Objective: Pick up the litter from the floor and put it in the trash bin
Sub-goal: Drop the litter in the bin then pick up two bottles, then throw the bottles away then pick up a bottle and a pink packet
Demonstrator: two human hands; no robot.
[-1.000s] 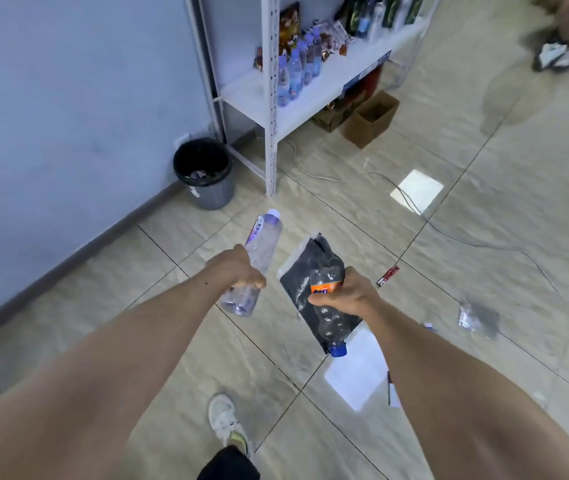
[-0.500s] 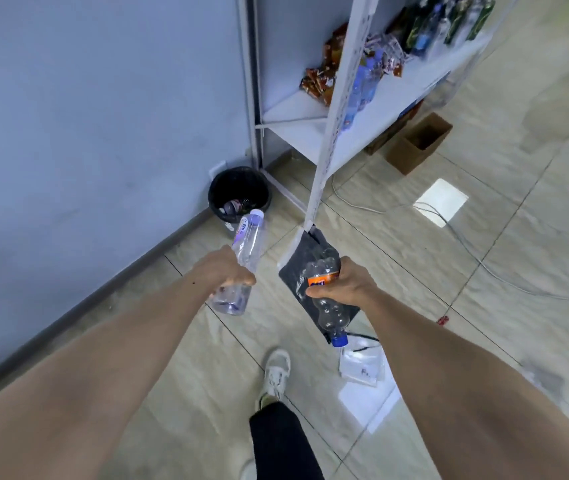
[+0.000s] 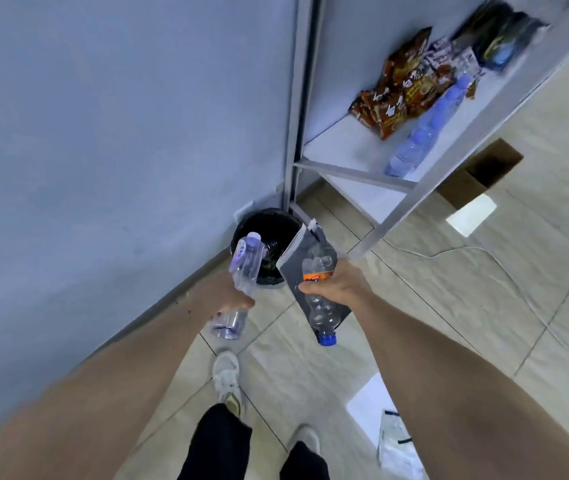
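My left hand (image 3: 233,301) grips a clear plastic water bottle (image 3: 246,263) with a purple label, its cap end pointing toward the trash bin. My right hand (image 3: 336,287) holds an empty soda bottle (image 3: 317,310) with an orange label and a blue cap, cap down, together with a dark grey flat plastic package (image 3: 302,252) behind it. The black-lined trash bin (image 3: 264,225) stands on the floor by the wall, just beyond both hands, and some litter lies inside it. A clear plastic wrapper (image 3: 395,445) lies on the floor at lower right.
A white metal shelf (image 3: 349,152) with snack packets and water bottles rises right of the bin, one leg (image 3: 390,216) close to my right hand. A cardboard box (image 3: 484,171) sits beneath it. A white cable (image 3: 505,275) runs over the tiles. My shoes (image 3: 226,379) are below.
I have walked closer to the bin, which now sits right in front of my hands. Both hands keep the same hold on their litter.
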